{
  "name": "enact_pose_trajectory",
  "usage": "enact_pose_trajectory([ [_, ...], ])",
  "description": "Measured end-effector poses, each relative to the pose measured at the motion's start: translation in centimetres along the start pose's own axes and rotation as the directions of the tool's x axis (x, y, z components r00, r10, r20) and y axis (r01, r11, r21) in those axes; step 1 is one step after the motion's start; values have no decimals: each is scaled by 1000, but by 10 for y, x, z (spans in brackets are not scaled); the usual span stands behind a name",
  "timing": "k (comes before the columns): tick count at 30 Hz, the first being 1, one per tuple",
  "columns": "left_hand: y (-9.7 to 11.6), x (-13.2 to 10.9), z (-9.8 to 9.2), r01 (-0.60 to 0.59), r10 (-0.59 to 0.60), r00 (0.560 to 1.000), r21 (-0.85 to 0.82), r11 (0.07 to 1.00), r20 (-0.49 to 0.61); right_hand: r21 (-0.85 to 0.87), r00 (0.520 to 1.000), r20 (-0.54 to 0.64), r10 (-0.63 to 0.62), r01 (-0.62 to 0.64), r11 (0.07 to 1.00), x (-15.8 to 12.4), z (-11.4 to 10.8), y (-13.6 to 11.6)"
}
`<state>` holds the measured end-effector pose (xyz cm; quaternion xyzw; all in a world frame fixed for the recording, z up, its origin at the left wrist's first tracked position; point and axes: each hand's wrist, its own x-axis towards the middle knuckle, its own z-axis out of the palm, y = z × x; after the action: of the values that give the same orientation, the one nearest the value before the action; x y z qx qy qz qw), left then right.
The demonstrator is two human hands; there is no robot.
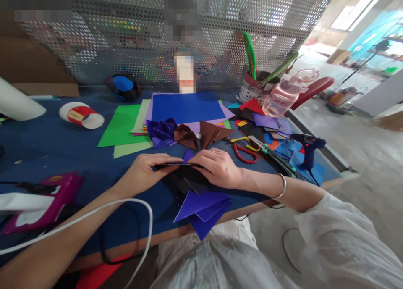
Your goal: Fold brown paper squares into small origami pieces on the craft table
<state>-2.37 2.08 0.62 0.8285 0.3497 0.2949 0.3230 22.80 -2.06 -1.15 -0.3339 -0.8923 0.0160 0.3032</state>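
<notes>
Both my hands press a black sheet of paper [185,180] along a fold on the blue table [63,150]. My left hand [147,168] pinches the fold's left end with its fingers closed on the paper. My right hand [217,167] lies over the fold's right end, fingers pressed down on it. A small blue folded piece [188,154] peeks up between the hands. Folded blue paper triangles [203,209] lie at the table's near edge below the hands. Behind the hands sit a folded purple piece [162,132] and brown folded pieces [201,135].
Green [121,125] and blue sheets [185,107] lie further back. Red-and-yellow scissors [244,148] and a blue glue gun [308,148] lie to the right. A magenta tool [47,196] lies left, a tape roll [82,114] far left. A perforated metal screen [141,41] rises behind.
</notes>
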Motion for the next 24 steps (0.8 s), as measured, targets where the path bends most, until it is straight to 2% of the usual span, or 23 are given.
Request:
enact_pose_trajectory([
  [3, 9, 2, 0, 230, -239, 969, -131, 964, -57, 17, 998, -65, 10, -9, 1000, 3, -6, -5],
  [6, 14, 2, -5, 389, -425, 888, -205, 898, -178, -5, 976, -209, 56, -59, 998, 4, -20, -14],
  [8, 12, 3, -11, 431, -490, 833, -253, 866, -258, -16, 976, -217, -11, 8, 1000, 1, -28, -20],
  [10, 8, 5, -17, 455, -552, 766, -329, 828, -329, 18, 974, -108, -199, 202, 979, -3, -31, -25],
  [11, 6, 6, -19, 455, -578, 735, -373, 809, -356, 54, 950, -31, -309, 311, 949, -6, -29, -28],
  [12, 4, 8, -21, 449, -600, 706, -417, 790, -376, 94, 910, 53, -410, 405, 910, -9, -25, -31],
  [14, 3, 12, -23, 430, -638, 660, -497, 753, -396, 131, 832, 179, -524, 508, 851, -14, -16, -35],
  [15, 3, 13, -23, 422, -655, 642, -530, 736, -398, 128, 808, 229, -543, 529, 839, -16, -11, -37],
  [17, 5, 16, -23, 411, -683, 616, -580, 703, -392, 97, 796, 289, -531, 528, 844, -19, -4, -39],
  [24, 9, 20, -21, 359, -714, 583, -666, 655, -388, -3, 861, 325, -392, 415, 910, -14, -1, -25],
])
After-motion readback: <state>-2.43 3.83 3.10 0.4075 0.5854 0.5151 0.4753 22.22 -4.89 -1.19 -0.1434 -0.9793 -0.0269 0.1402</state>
